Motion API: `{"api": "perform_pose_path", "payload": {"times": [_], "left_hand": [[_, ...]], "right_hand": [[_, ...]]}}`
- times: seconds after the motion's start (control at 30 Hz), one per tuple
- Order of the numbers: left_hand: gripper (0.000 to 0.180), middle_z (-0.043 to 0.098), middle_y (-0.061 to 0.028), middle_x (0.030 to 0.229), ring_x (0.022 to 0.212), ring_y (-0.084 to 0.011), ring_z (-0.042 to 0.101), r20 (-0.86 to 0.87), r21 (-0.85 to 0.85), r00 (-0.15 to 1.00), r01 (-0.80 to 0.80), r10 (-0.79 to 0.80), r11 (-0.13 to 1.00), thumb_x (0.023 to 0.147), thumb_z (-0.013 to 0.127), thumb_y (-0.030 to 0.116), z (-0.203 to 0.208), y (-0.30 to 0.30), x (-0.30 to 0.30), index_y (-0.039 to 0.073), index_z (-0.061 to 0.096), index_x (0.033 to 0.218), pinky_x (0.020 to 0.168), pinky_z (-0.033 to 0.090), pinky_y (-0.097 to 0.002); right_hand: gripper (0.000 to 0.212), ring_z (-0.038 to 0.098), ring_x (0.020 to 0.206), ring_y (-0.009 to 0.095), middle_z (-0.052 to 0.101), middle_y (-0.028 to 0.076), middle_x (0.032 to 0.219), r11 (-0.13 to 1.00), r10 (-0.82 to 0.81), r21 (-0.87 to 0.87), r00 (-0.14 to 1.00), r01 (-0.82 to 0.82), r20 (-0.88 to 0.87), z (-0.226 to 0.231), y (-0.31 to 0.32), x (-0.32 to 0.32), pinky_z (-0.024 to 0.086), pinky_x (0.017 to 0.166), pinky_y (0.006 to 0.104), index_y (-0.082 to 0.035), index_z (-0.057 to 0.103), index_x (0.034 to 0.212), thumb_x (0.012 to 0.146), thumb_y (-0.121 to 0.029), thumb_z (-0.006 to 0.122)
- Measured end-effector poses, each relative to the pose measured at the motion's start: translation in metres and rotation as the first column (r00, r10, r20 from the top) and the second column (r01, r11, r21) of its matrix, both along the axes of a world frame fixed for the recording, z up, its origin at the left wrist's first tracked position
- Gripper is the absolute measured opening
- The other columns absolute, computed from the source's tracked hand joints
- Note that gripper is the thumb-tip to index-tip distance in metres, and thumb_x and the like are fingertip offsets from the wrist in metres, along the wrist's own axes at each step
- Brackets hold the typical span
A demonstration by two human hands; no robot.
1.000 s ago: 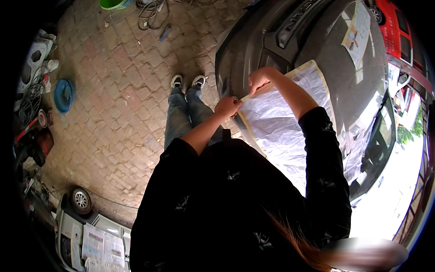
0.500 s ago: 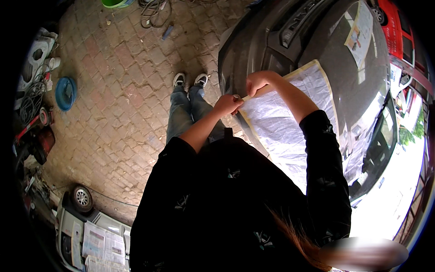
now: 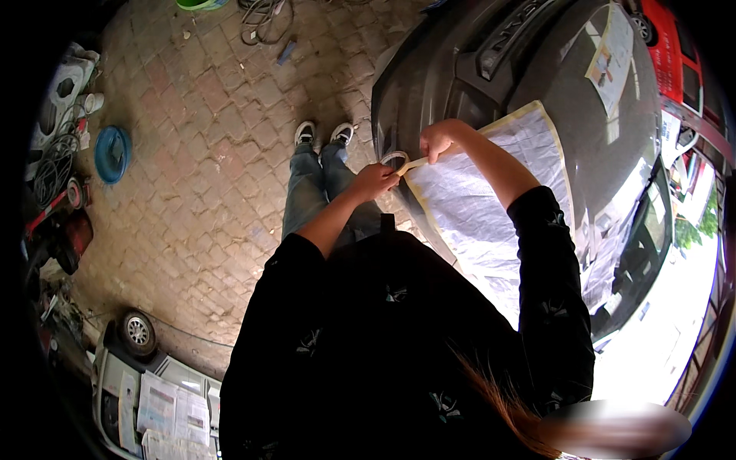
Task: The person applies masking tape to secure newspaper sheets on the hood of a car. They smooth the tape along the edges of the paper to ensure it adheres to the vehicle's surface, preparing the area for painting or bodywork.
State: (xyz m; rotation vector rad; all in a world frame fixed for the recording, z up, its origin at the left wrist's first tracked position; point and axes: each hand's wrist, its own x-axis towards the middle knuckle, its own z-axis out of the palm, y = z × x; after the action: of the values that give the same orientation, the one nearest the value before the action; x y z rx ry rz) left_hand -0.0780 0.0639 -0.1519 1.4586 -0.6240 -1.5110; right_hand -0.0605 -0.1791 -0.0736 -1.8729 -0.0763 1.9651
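Note:
My left hand (image 3: 372, 183) is closed on a roll of masking tape (image 3: 395, 154), whose ring shows past my fingers. A pale strip of tape (image 3: 415, 164) runs from the roll toward my right hand (image 3: 442, 139), which is pinched on it at the corner of a masking sheet. This whitish, crinkled sheet (image 3: 479, 201) has yellowish tape along its edges. It lies over the front of a dark grey car (image 3: 418, 96), near its bumper and hood. My right fingertips are partly hidden from view.
Printed paper (image 3: 611, 61) covers part of the hood farther right. On the brick floor (image 3: 207, 153) are a blue basin (image 3: 113, 156) and coiled cable (image 3: 263, 19). A light-coloured car (image 3: 180, 376) with newspaper on it stands at lower left; a red vehicle (image 3: 667, 57) is at upper right.
My left hand has shifted slightly left and down, away from the right hand. More of the tape roll and a short strip between the hands now show. The sheet has hardly moved.

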Motion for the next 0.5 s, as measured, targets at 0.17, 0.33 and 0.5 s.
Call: {"api": "perform_pose_path", "payload": {"times": [0.17,0.33,0.5], "left_hand": [[0.04,0.063,-0.0058,0.063,0.063,-0.0167,0.063,-0.004,0.085,0.998,0.06,-0.06,0.995,0.092,0.054,0.041,0.009,0.0,0.006,0.006,0.07,0.08,0.061,0.047,-0.0323],[0.044,0.063,-0.0119,0.064,0.062,-0.0278,0.063,0.332,0.101,0.943,-0.036,0.0,0.994,0.09,0.053,0.045,0.025,-0.008,0.009,0.008,0.071,0.077,0.059,0.048,-0.0382],[0.041,0.064,-0.0135,0.066,0.063,-0.034,0.063,0.578,0.097,0.815,-0.126,0.047,0.987,0.086,0.057,0.046,0.044,-0.004,0.001,0.009,0.071,0.074,0.058,0.049,-0.0428]], "right_hand": [[0.035,0.065,0.083,0.024,0.07,0.01,0.091,0.999,0.054,0.005,0.998,-0.054,0.022,-0.011,0.001,-0.004,0.05,0.072,0.037,-0.007,0.071,0.099,0.068,-0.024,0.07],[0.043,0.064,0.086,0.026,0.07,0.01,0.096,0.994,0.104,-0.047,0.994,-0.103,0.012,-0.017,0.007,-0.008,0.051,0.074,0.0386,-0.008,0.071,0.104,0.066,-0.028,0.075],[0.043,0.064,0.081,0.023,0.07,0.008,0.091,0.998,-0.044,-0.034,0.999,0.044,-0.02,-0.034,0.013,-0.023,0.051,0.07,0.0378,-0.008,0.071,0.101,0.064,-0.028,0.079]]}}
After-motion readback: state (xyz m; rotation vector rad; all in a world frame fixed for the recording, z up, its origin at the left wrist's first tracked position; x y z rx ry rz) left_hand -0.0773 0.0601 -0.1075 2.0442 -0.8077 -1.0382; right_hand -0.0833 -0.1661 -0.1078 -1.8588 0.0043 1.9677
